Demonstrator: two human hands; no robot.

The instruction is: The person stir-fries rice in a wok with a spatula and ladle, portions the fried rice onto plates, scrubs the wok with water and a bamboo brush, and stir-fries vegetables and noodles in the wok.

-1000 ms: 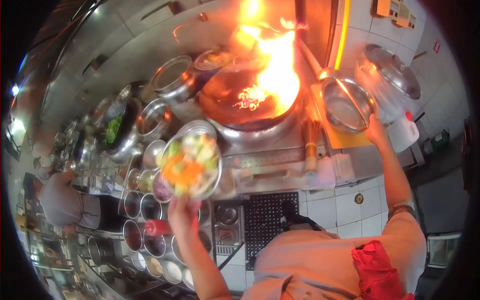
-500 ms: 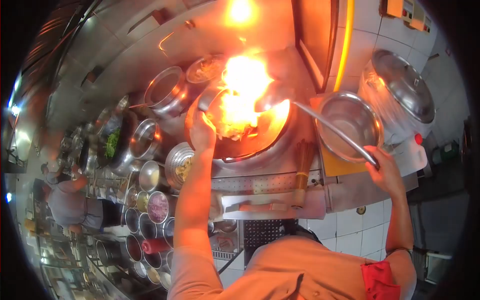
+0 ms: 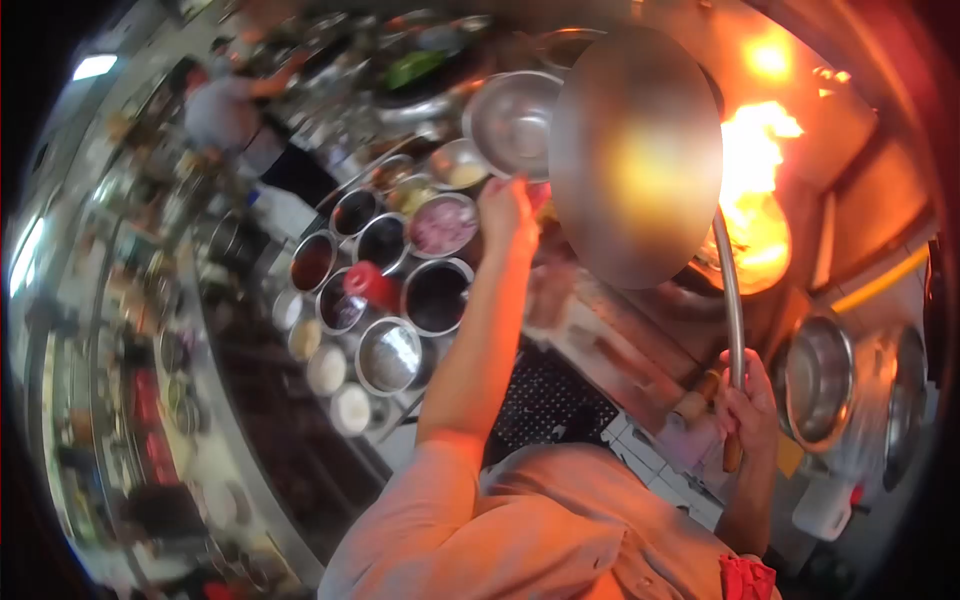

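My right hand (image 3: 748, 405) is closed around the long handle of a metal ladle (image 3: 730, 290). The ladle's far end is hidden behind flames and a large smeared grey oval (image 3: 635, 160). Tall flames (image 3: 757, 190) rise from a wok, mostly covered, at the upper right. My left hand (image 3: 508, 215) is away from the wok, its fingers bent together beside the metal basin (image 3: 515, 120) and above a container of pink food (image 3: 443, 225). Something reddish shows at its fingertips; what they hold cannot be made out.
Several containers of dark liquid, one being a dark pot (image 3: 437, 297), crowd the left side with a red bottle (image 3: 372, 287). A metal bowl (image 3: 818, 380) and a white jug (image 3: 825, 507) stand at the right. Another person (image 3: 230, 115) works at the far upper left.
My left hand has left the wok's rim and moved over to the containers. The view has turned left. My right hand still grips the ladle, and the flames keep burning.
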